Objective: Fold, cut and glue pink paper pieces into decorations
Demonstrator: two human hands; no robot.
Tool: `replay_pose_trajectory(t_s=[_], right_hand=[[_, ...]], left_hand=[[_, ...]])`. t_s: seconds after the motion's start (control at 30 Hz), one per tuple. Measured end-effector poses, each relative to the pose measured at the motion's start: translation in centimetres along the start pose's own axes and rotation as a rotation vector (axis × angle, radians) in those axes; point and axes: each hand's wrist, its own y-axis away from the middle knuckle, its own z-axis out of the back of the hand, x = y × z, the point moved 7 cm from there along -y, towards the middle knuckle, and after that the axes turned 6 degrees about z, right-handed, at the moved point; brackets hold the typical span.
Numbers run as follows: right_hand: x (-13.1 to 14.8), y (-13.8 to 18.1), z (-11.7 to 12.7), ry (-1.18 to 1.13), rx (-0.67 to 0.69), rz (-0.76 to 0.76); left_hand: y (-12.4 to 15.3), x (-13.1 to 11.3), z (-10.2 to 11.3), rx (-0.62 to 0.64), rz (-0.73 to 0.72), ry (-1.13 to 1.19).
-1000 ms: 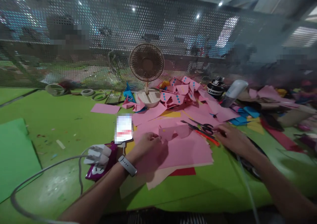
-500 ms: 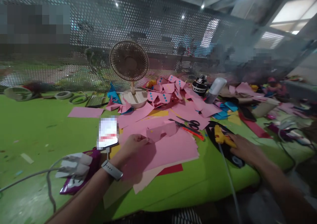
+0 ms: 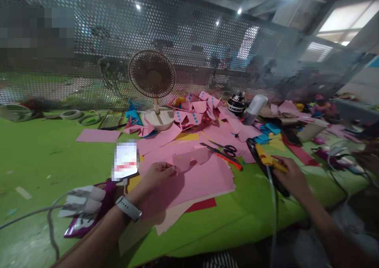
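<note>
My left hand (image 3: 156, 176) pinches the near left corner of a folded pink paper piece (image 3: 189, 159), which stands partly raised on a stack of pink paper sheets (image 3: 207, 183). On the right, my right hand (image 3: 291, 177) is wrapped round the handle of a yellow glue gun (image 3: 265, 156) with a pale cord. The gun is over a long black object (image 3: 251, 147) on the green table (image 3: 237, 224); I cannot tell whether the two touch. Between the hands lie black scissors (image 3: 229, 150) and an orange-handled cutter (image 3: 232, 162).
A phone (image 3: 126, 159) with a cable and a charger (image 3: 83, 201) on a purple packet lie left. Behind the sheets stand a small fan (image 3: 152, 76), a heap of folded pink papers (image 3: 197, 110), a black jar (image 3: 237, 104) and a white-capped bottle (image 3: 256, 108).
My right hand has tightened round the glue gun's handle and turned it slightly, the gun shifting against the black object. The left hand keeps its pinch. The whole view has shifted a little.
</note>
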Motion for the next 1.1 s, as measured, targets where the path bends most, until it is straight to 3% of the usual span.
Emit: replay_pose_trajectory(t_s=[0.17, 0.3, 0.4, 0.5, 0.6, 0.7, 0.77, 0.9, 1.1], right_hand=[[2.9, -1.4, -0.2, 0.14, 0.002, 0.079], [2.7, -1.4, 0.0, 0.175, -0.088, 0.112], [1.1, -1.3, 1.3, 0.007, -0.205, 0.014], [-0.1, -1.4, 2.0, -0.377, -0.27, -0.226], [1.3, -1.8, 0.4, -0.825, -0.172, -0.448], [4.6, -2.4, -1.3, -1.003, -0.083, -0.518], [7.4, -2.6, -2.9, -1.188, 0.069, -0.57], [13.1, -2.7, -4.3, -1.397, 0.316, -0.566], [18.9, -3.1, -4.6, -1.476, 0.462, -0.455]], left_hand=[[0.1, -0.2, -0.2, 0.019, -0.018, 0.003], [0.2, -0.3, -0.1, 0.018, -0.02, 0.022], [0.3, -0.4, 0.0, 0.011, -0.009, 0.015], [0.5, -0.6, -0.1, 0.018, -0.011, 0.036], [0.9, -0.8, -0.3, 0.027, 0.001, 0.057], [1.3, -1.0, -0.5, 0.032, 0.015, 0.085], [1.4, -1.0, -0.5, 0.03, 0.01, 0.119], [1.1, -0.5, -0.5, 0.03, -0.019, 0.161], [0.7, -0.1, -0.5, 0.05, -0.094, 0.162]])
